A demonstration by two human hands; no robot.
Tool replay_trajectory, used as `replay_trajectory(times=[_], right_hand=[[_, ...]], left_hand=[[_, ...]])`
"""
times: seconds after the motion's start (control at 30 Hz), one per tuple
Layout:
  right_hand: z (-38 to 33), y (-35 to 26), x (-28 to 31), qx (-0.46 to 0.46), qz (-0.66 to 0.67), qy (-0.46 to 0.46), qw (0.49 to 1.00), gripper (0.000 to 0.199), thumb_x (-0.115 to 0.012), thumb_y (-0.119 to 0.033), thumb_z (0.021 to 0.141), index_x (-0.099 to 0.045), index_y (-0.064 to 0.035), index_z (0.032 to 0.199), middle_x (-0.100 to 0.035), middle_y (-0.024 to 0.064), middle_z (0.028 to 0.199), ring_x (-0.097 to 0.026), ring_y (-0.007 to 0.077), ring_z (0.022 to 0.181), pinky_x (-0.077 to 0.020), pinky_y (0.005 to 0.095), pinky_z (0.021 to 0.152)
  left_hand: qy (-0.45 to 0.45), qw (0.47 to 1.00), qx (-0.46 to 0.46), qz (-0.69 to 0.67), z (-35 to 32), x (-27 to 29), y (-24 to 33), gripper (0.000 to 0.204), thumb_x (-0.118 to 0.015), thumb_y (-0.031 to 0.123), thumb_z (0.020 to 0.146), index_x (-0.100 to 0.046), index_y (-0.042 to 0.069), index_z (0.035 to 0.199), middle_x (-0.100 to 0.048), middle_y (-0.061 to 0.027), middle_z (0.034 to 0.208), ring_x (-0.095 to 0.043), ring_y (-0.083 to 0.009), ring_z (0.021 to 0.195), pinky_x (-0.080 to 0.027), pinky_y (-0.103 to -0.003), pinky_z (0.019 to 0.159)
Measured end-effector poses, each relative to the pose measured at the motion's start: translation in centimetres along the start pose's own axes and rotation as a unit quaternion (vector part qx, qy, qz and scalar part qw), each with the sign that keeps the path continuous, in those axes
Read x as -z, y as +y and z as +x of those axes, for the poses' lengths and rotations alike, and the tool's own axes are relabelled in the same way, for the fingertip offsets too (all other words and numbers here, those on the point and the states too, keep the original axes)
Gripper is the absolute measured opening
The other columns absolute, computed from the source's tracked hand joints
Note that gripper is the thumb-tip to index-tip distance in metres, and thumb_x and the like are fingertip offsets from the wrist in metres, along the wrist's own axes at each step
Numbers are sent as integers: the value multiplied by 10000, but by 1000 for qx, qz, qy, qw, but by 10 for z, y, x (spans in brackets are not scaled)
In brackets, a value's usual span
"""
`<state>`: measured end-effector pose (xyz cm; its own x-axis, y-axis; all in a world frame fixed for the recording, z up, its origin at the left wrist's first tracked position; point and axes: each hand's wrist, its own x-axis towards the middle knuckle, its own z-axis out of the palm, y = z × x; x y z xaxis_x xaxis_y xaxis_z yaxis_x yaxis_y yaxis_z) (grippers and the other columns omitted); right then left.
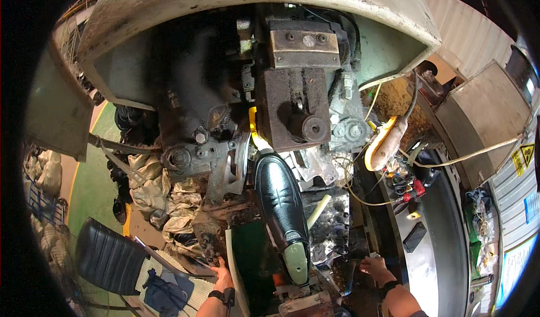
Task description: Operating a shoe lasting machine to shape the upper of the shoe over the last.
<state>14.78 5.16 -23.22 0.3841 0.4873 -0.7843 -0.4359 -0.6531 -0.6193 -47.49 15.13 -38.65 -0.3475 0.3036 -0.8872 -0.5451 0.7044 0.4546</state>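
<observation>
A glossy black leather shoe (279, 196) sits toe-away on a pale green shoe last (296, 262), held in the machine in front of me. Its toe lies just below the dark steel block (295, 106) of the machine head. Beside the machine's lower left side is my left hand (223, 276), thumb and forefinger apart, close to a small dirty fitting (209, 245). My right hand (376, 267) is to the right of the last, fingers curled in beside the machine frame; what they hold, if anything, I cannot make out. Neither hand touches the shoe.
A caged work lamp (387, 144) hangs at right on a cable. Past it runs a bench (423, 261) with a dark phone-like object (414, 236) and a red tool (415, 190). A black chair (109, 255) stands left, near pale cloth bags (147, 190).
</observation>
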Motion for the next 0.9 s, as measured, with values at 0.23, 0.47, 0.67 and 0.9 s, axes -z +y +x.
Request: replay_trajectory(times=[0.23,0.47,0.67,0.9], right_hand=[[-2,-54,-51,94,-36,17,995,301,-663,-113,939,-499,0,1164,-660,105,885,-687,214,715,-601,369,635],[7,-93,-138,160,-51,-16,986,652,-697,-71,907,-330,52,1432,-631,93,979,-638,145,824,-540,279,672],[18,-88,-157,164,-68,-37,984,795,-709,-41,840,-240,68,1473,-636,84,907,-591,146,688,-459,278,555],[-55,-155,-176,315,-148,-153,925,618,-665,-190,951,-390,73,1437,-669,126,1106,-611,160,991,-491,323,838]], left_hand=[[11,1000,-2,21,-8,-2,6,697,-474,593,993,-389,112,1491,-594,-97,1225,-547,-297,1070,-423,-497,898],[72,964,-244,84,-32,50,37,554,-430,555,1033,-532,78,1296,-556,-55,1104,-517,-200,1018,-442,-422,886],[90,927,-363,7,-81,31,76,452,-520,364,1050,-546,6,1325,-607,-83,1201,-560,-191,1080,-435,-337,944],[-91,820,-560,-76,-227,-44,135,367,-487,203,1068,-502,-67,1317,-581,-178,1311,-573,-244,1227,-428,-348,1089]])
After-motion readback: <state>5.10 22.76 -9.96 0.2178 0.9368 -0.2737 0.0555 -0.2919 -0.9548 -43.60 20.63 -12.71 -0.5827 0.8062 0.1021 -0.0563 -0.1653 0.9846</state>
